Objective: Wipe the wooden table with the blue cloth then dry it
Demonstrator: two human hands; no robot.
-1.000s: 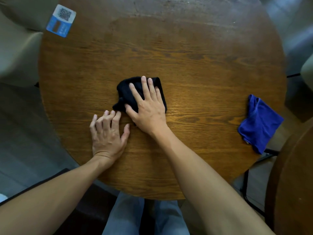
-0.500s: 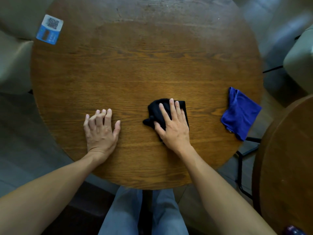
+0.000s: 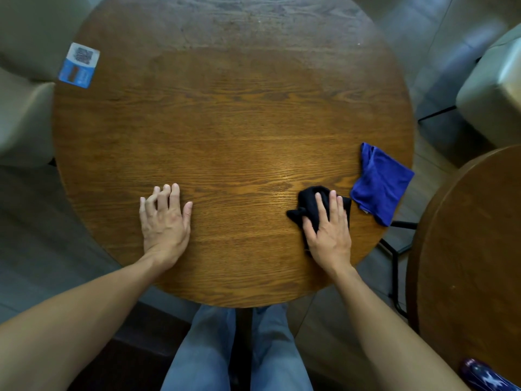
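The round wooden table [image 3: 231, 131] fills most of the view. My right hand [image 3: 328, 232] presses flat on a black cloth [image 3: 308, 203] near the table's right front edge, fingers spread over it. The blue cloth [image 3: 379, 182] lies crumpled at the right rim, just beyond the black cloth and partly hanging over the edge; no hand touches it. My left hand [image 3: 165, 221] rests flat on the bare wood at the front left, holding nothing.
A blue and white card with a QR code [image 3: 79, 65] lies at the table's far left rim. Pale upholstered chairs [image 3: 490, 100] stand left and right. A second wooden table [image 3: 473, 249] is close on the right. My legs [image 3: 236, 351] are under the front edge.
My right hand has slid the black cloth from the table's middle to the right front, up next to the blue cloth. My left hand stays flat in about the same place.
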